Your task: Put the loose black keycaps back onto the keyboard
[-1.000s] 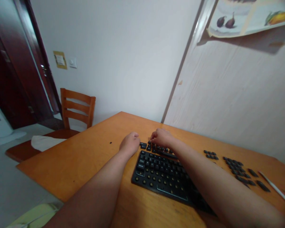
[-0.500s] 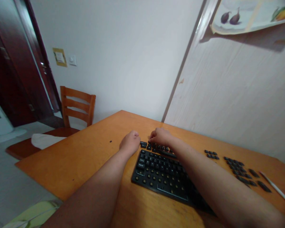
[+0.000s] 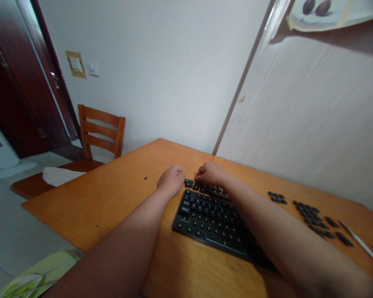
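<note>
A black computer keyboard (image 3: pixel 209 223) lies on the wooden table, with its upper rows capped and many bare key posts showing in its lower rows. Just beyond its far edge sit several loose black keycaps (image 3: pixel 188 183) in rows, along with a long black key (image 3: pixel 217 194). My left hand (image 3: pixel 171 181) rests closed on the table, left of these keycaps; whatever its curled fingers hold is hidden. My right hand (image 3: pixel 209 174) reaches over the keyboard, thumb and fingers pinched on a small dark keycap at the left end of a row. My right forearm covers the keyboard's right part.
More loose keycaps (image 3: pixel 307 213) lie in groups on the right of the table (image 3: pixel 127 198), near a thin white stick (image 3: pixel 362 244). One tiny black piece (image 3: pixel 145 178) lies to the left. A wooden chair (image 3: pixel 101 128) stands beyond the left edge, with a wall behind.
The whole view has shifted slightly, the wall and table sitting a little higher in the picture. Both hands keep nearly the same places and poses by the keycaps.
</note>
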`<state>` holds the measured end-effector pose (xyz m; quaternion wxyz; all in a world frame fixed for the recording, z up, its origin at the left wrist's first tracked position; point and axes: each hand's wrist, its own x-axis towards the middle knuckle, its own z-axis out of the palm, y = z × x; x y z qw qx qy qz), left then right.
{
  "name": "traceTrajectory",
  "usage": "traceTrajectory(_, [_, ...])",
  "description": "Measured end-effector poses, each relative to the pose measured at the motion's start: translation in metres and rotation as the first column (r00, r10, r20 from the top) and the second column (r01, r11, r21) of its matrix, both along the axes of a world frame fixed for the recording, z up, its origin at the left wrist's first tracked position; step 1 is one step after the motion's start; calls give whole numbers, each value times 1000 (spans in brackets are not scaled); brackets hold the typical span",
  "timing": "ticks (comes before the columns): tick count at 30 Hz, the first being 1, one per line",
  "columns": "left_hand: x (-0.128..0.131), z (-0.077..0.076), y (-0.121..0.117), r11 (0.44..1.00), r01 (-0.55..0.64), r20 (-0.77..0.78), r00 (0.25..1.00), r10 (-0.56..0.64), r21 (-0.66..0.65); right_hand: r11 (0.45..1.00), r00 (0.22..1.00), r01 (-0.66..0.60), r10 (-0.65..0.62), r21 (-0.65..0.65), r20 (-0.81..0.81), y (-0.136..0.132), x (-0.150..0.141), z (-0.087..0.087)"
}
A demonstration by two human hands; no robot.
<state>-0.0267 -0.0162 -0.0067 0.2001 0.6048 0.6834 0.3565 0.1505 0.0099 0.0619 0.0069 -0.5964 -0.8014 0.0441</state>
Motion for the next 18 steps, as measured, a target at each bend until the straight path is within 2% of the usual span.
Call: traceTrajectory(18, [2,5,-4,1000,-5,-17,1000,5,-18,1000,999,-23,23,12,-33,4,3,-2])
